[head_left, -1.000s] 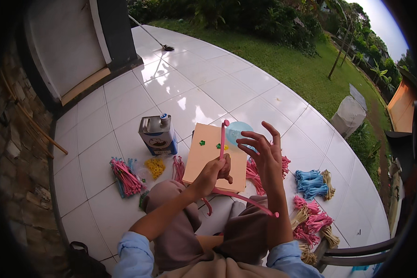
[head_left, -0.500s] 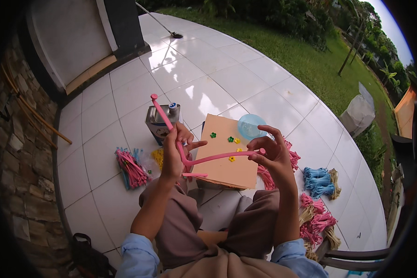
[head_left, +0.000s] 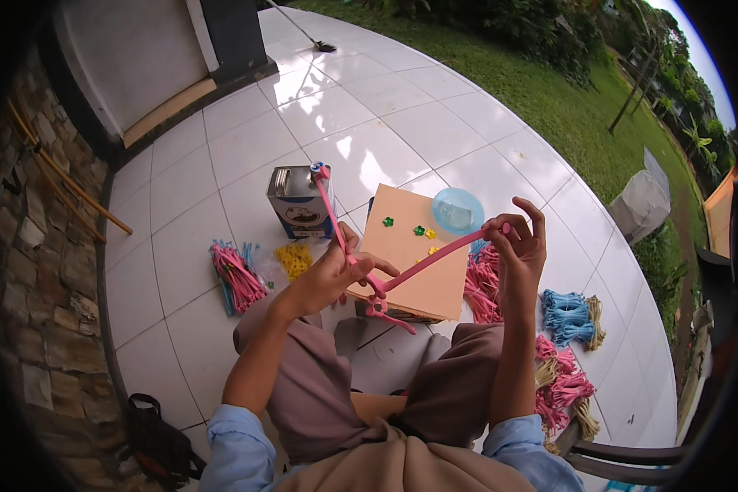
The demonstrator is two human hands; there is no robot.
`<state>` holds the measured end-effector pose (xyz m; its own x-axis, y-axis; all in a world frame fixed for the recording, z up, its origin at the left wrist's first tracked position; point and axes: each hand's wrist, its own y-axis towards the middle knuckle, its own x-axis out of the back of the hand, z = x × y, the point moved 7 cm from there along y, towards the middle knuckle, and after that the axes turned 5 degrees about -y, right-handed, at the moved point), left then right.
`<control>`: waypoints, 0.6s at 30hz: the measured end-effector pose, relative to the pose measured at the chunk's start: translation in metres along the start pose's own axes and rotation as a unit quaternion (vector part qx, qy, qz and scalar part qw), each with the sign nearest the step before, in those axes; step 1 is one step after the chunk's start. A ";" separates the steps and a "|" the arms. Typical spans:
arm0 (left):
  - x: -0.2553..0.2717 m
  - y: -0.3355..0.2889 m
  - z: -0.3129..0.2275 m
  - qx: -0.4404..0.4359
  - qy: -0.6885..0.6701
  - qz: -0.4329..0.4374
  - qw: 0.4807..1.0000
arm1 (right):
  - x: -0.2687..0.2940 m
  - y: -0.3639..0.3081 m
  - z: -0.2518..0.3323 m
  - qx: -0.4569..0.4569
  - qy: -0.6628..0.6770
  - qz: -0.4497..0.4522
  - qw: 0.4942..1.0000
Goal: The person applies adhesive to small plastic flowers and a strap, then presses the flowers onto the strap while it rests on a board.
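Note:
A long pink strap [head_left: 430,263] with knobbed ends is stretched in a V between my hands. My left hand [head_left: 324,275] is closed round its left arm, below the end that rises in front of the can. With thumb and fingers, my right hand [head_left: 521,254] pinches the other end, its remaining fingers raised. At the bend, below my left fingers, hangs a small pink knot or ring [head_left: 377,306] with a short tail; its exact shape is unclear. Beneath lies a peach-coloured board [head_left: 435,302] carrying green flower-shaped beads [head_left: 419,230] and yellow flower-shaped beads [head_left: 431,234].
A metal can [head_left: 298,205] stands left of the board, near a bag of yellow pieces [head_left: 293,261] and a pink bundle [head_left: 236,275]. A translucent blue bowl [head_left: 457,211] sits at the board's far right corner. Blue bundles [head_left: 567,318] and pink bundles [head_left: 562,389] lie right.
Both hands have risen slightly, the right one also moving right. The strap's bend has dropped into a sharper V, and the pink knot or ring now shows below it. The view has shifted a little.

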<state>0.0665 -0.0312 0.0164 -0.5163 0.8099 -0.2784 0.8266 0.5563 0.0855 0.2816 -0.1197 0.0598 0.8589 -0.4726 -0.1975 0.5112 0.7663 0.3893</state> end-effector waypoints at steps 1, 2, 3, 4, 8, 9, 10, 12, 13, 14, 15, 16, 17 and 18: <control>-0.003 -0.001 -0.005 -0.049 0.103 0.025 0.993 | 0.002 0.000 0.001 0.009 0.000 -0.008 1.000; -0.008 -0.003 -0.010 -0.097 0.205 0.049 0.973 | 0.003 0.000 0.001 0.009 -0.001 -0.005 1.000; -0.010 -0.004 -0.011 -0.098 0.205 0.047 0.973 | 0.002 0.001 0.003 0.017 0.016 0.004 1.000; -0.011 -0.004 -0.014 -0.106 0.177 0.038 0.978 | 0.003 0.000 0.004 0.026 0.029 0.010 0.999; -0.002 -0.003 -0.020 -0.033 0.142 -0.011 0.989 | 0.001 0.000 -0.005 0.013 0.005 0.026 1.000; 0.010 -0.002 -0.020 -0.055 0.160 -0.051 0.984 | 0.000 0.000 -0.007 0.004 -0.028 0.032 0.999; 0.020 0.001 -0.021 -0.061 0.162 -0.072 0.982 | -0.001 0.000 -0.010 -0.004 -0.060 0.038 0.997; 0.037 0.005 -0.026 -0.064 0.166 -0.097 0.979 | -0.009 -0.004 -0.021 -0.038 -0.077 0.065 0.994; 0.046 0.007 -0.029 -0.054 0.190 -0.113 0.974 | -0.013 -0.006 -0.029 -0.067 -0.096 0.089 0.989; 0.054 0.008 -0.031 -0.044 0.213 -0.129 0.967 | -0.015 -0.007 -0.038 -0.088 -0.125 0.105 0.983; 0.059 0.007 -0.030 -0.041 0.214 -0.129 0.967 | -0.017 -0.010 -0.047 -0.095 -0.152 0.121 0.976; 0.063 0.003 -0.033 -0.098 0.108 -0.098 0.984 | -0.026 -0.013 -0.058 -0.111 -0.172 0.148 0.967; 0.069 -0.001 -0.039 -0.155 0.001 -0.062 0.986 | -0.035 -0.017 -0.065 -0.125 -0.194 0.173 0.958; 0.078 -0.005 -0.042 -0.202 -0.091 -0.005 0.975 | -0.044 -0.020 -0.071 -0.117 -0.226 0.185 0.949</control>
<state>0.0127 0.0375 0.0348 -0.4451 0.7776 -0.4442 0.6467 0.6222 0.4412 0.2362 -0.0839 -0.0031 0.9061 -0.2505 0.3410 0.2162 0.9669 0.1358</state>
